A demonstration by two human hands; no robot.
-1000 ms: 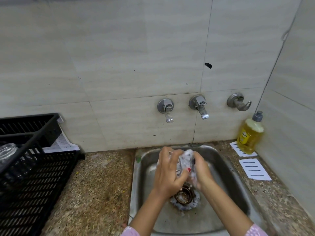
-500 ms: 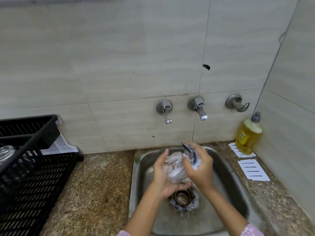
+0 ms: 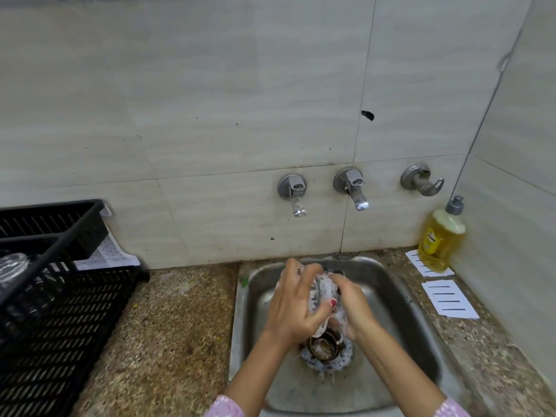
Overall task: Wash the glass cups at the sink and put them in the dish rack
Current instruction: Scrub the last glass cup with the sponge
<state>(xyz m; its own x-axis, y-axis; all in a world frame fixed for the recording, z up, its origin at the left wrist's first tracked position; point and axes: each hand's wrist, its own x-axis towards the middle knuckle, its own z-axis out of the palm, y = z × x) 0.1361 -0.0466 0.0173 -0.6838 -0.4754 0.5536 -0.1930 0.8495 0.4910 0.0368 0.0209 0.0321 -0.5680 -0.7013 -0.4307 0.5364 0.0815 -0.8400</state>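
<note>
Over the steel sink (image 3: 249, 299) I hold a soapy glass cup (image 3: 323, 291) between both hands. My left hand (image 3: 296, 305) wraps round its left side, thumb across the front. My right hand (image 3: 350, 305) presses against the foam-covered right side; whether it holds a scrubber is hidden by suds. Foam rings the drain (image 3: 326, 350) below. A black dish rack (image 3: 60, 296) stands on the counter at the left, with a clear glass cup (image 3: 10, 266) lying in it at the frame's edge.
Two taps (image 3: 296, 194) (image 3: 352, 188) and a third fitting (image 3: 421, 180) stick out of the tiled wall above the sink. A yellow dish soap bottle (image 3: 440, 236) stands in the right corner beside two white lined cards (image 3: 449, 299). Speckled granite counter (image 3: 174, 341) lies between rack and sink.
My hands have turned the cup and shifted round it: the right hand, on top half a second ago, is now at the right side, and the left thumb crosses the front again.
</note>
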